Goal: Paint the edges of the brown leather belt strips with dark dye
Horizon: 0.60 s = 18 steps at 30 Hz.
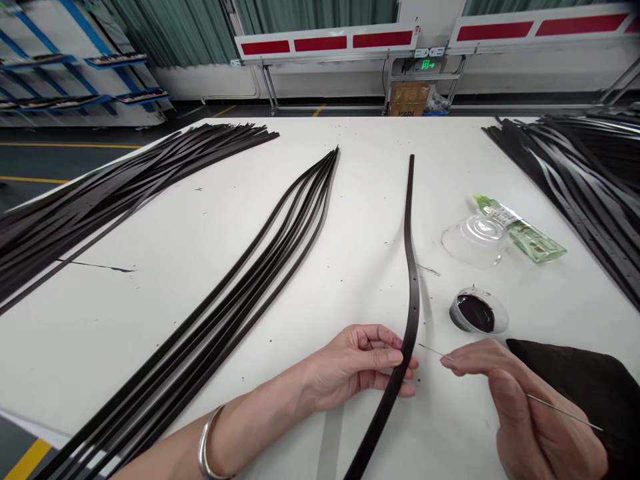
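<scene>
Downward view across a white counter (280,200) in a workshop. Near the bottom centre, a single dark brown leather strap (411,293) with a row of punched holes, running away from the body in a gentle S-curve. Left hand (357,367), with a metal bangle (207,443) at the wrist, gripping the strap from the side: thumb on one face, fingers (395,357) curled around the edge and closed snugly on the leather, a firm hold right beside the working spot and good for keeping the edge steady. Right hand (530,413) just to the side, fingers (450,363) closed narrowly on a thin steel rod (565,415), with its tip just beside the strap's edge, contact too fine to tell. A light, pen-like hold, well suited to small, controlled movements. Within reach on the right, a small tilted cup (475,312) of dark glossy liquid, a clear plastic lid (475,240), a green plastic tube (525,233) and a dark cloth (580,380). Further left, a long fanned bundle of similar straps (250,293) and a second bunch (150,180); at the far right, a heap of straps (585,180).
</scene>
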Each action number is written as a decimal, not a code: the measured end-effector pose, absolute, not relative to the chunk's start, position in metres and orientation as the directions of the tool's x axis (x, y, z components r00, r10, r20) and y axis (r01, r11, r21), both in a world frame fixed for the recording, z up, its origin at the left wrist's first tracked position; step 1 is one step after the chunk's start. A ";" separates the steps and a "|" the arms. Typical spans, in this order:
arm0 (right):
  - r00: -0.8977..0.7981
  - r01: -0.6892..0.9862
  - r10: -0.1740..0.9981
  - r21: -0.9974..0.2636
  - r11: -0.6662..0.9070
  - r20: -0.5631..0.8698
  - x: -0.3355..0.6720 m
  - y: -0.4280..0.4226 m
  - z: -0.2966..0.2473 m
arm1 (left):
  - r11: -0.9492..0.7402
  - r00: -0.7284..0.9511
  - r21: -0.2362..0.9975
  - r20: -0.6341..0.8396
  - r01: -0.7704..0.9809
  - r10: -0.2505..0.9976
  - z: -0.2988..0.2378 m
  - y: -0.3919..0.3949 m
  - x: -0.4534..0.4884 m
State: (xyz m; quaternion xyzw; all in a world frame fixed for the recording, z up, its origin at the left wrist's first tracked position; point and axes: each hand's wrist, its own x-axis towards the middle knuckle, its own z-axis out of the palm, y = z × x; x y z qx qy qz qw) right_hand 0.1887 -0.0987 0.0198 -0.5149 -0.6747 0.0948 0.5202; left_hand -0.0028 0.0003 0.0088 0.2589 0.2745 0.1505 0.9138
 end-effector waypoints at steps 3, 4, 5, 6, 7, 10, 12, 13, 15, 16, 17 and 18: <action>0.099 0.585 0.796 -0.682 0.440 0.597 0.190 -0.101 0.017 | 0.816 0.796 0.557 -0.421 -0.152 0.435 0.007 0.000 -0.003; 0.105 0.577 0.797 -0.689 0.439 0.595 0.190 -0.102 0.017 | 0.815 0.794 0.557 -0.417 -0.161 0.442 0.006 0.000 -0.003; 0.110 0.567 0.803 -0.701 0.433 0.585 0.190 -0.102 0.016 | 0.813 0.795 0.558 -0.411 -0.168 0.447 0.006 0.000 -0.004; 0.112 0.558 0.812 -0.712 0.425 0.573 0.189 -0.102 0.017 | 0.811 0.797 0.559 -0.405 -0.172 0.448 0.005 0.000 -0.004; 0.113 0.552 0.819 -0.721 0.419 0.562 0.189 -0.101 0.017 | 0.809 0.800 0.562 -0.400 -0.172 0.447 0.005 0.000 -0.004; 0.106 0.541 0.831 -0.733 0.412 0.546 0.187 -0.098 0.019 | 0.802 0.801 0.572 -0.393 -0.172 0.452 0.005 0.001 -0.003; 0.106 0.551 0.831 -0.728 0.408 0.546 0.186 -0.097 0.020 | 0.791 0.790 0.583 -0.389 -0.187 0.473 0.005 0.000 -0.002; 0.107 0.558 0.831 -0.725 0.404 0.546 0.186 -0.097 0.020 | 0.785 0.785 0.589 -0.388 -0.192 0.483 0.005 0.000 -0.002; 0.114 0.572 0.831 -0.720 0.394 0.545 0.187 -0.098 0.018 | 0.777 0.777 0.600 -0.390 -0.193 0.494 0.004 0.000 -0.002; 0.117 0.579 0.834 -0.719 0.385 0.540 0.187 -0.099 0.017 | 0.776 0.775 0.602 -0.394 -0.189 0.494 0.004 -0.001 -0.002; 0.119 0.583 0.836 -0.719 0.378 0.536 0.187 -0.100 0.016 | 0.776 0.774 0.603 -0.398 -0.183 0.492 0.004 -0.001 -0.002; 0.126 0.588 0.838 -0.720 0.368 0.531 0.186 -0.101 0.015 | 0.777 0.773 0.603 -0.402 -0.180 0.490 0.004 -0.001 -0.002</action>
